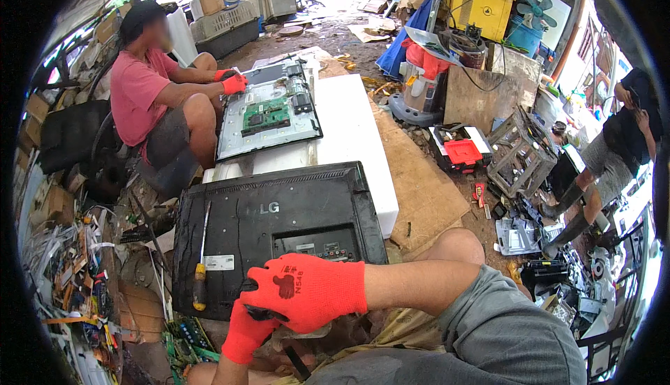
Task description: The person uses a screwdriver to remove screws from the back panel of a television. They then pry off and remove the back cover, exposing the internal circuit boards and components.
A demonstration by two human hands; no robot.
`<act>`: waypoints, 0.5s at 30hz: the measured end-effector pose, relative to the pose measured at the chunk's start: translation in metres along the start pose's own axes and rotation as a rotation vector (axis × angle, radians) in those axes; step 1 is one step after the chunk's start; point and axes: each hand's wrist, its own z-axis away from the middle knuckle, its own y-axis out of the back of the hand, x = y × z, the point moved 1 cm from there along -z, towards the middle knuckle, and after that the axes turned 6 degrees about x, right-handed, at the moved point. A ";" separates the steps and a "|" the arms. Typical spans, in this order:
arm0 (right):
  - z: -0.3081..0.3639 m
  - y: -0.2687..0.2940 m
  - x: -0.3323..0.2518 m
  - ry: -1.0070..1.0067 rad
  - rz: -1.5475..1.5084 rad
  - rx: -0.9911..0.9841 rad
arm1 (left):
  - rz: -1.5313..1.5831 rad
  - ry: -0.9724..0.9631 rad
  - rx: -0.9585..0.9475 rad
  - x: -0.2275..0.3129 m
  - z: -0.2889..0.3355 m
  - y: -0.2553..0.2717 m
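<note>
Both my hands wear red gloves with black coating and meet over the near edge of a black flat television (230,224). My right hand (307,291) lies on top, its fingers closed round the glove of my left hand (249,329). Beneath it, my left hand's fingers are mostly hidden. The television lies back side up. Left of my hands, a screwdriver (200,287) with a yellow and black handle and long shaft rests on the panel, apart from them.
Across from me, a person in a pink shirt (139,95) works with red gloves on an opened television (272,134) with a green circuit board. A white foam block (359,134) supports it. A red toolbox (462,151) and wooden stool (523,151) stand right. Scrap lines the left.
</note>
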 end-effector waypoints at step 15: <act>0.003 -0.008 0.011 0.001 -0.007 0.046 | 0.266 0.158 0.019 0.021 0.004 -0.001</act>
